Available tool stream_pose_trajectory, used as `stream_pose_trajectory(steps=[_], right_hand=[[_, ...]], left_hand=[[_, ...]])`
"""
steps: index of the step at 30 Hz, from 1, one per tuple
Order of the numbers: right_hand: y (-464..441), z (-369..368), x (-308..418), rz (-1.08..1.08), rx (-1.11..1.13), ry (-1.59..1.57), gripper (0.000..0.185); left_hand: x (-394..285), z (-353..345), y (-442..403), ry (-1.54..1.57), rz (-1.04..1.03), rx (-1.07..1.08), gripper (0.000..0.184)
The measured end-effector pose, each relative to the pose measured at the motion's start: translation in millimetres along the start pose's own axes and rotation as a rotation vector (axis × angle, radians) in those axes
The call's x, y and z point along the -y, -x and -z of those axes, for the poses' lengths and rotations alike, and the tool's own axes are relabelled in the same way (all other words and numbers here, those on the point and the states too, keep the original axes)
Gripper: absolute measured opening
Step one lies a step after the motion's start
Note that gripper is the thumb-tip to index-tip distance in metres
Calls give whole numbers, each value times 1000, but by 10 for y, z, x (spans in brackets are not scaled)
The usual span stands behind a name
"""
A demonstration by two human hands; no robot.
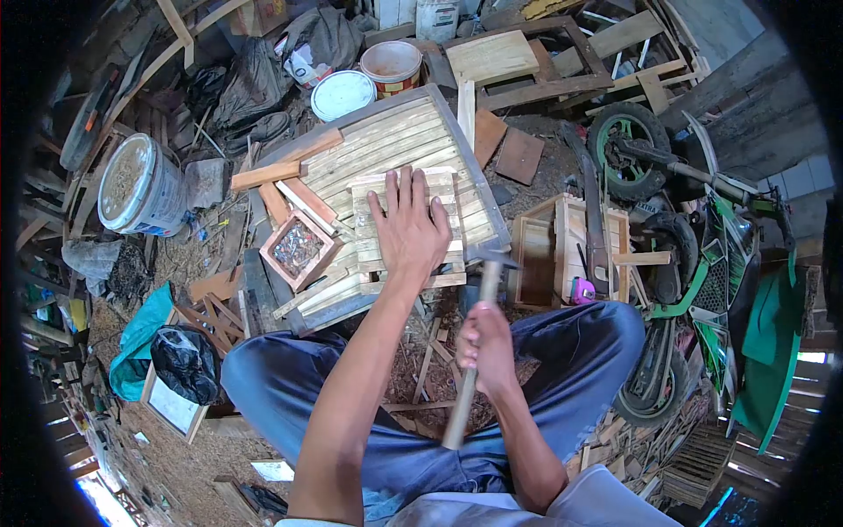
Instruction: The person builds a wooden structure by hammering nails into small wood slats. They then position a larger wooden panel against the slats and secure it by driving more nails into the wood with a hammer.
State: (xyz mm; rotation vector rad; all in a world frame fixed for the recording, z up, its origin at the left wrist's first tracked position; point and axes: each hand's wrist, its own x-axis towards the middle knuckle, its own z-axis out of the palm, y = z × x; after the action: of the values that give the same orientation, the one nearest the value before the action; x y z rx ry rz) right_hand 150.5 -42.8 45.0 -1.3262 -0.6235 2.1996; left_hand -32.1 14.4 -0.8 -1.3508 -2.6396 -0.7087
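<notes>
My left hand (411, 227) lies flat with its fingers spread on a small panel of wooden slats (367, 255). That panel rests on a larger slatted board with a dark frame (369, 140). My right hand (485, 347) is wrapped round the wooden handle of a hammer (463, 404). The hammer's head is up near the right edge of the small panel, apart from it. A square wooden box of nails and small metal bits (299, 250) sits on the board, left of my left hand. Loose wood strips (266, 176) lie beside it.
At the right stand an open wooden box (536, 263) and a green motorbike (702, 290). A lidded white bucket (140, 184) is at the left; more buckets (391, 66) stand behind the board. Wood scraps (211, 316) and a black plastic bag (184, 362) lie on the littered ground.
</notes>
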Motion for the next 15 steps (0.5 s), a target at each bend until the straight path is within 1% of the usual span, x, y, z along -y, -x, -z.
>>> stream_pose_trajectory(steps=[2,3,4,6,8,9,12,13,15], right_hand=[[24,-11,86,-120,46,110,22],[18,20,114,-84,42,161,23],[-1,46,98,-8,35,124,24],[-20,23,48,57,-61,-47,25],[-6,-19,50,-92,19,187,25],[25,-39,54,-115,6,150,26],[9,55,57,11,-6,83,26],[-13,72,51,53,-7,5,26],[5,17,76,-63,6,160,26]], left_hand=[[-17,5,5,11,-4,-5,55],[2,14,5,14,-4,-7,55],[19,17,-8,8,-7,-14,54],[9,3,0,3,-8,-21,54],[5,19,-4,23,9,-4,54],[0,16,-4,31,14,4,54],[12,-6,-4,-3,-3,-24,54],[12,0,3,11,3,-16,54],[17,16,10,30,21,7,55]])
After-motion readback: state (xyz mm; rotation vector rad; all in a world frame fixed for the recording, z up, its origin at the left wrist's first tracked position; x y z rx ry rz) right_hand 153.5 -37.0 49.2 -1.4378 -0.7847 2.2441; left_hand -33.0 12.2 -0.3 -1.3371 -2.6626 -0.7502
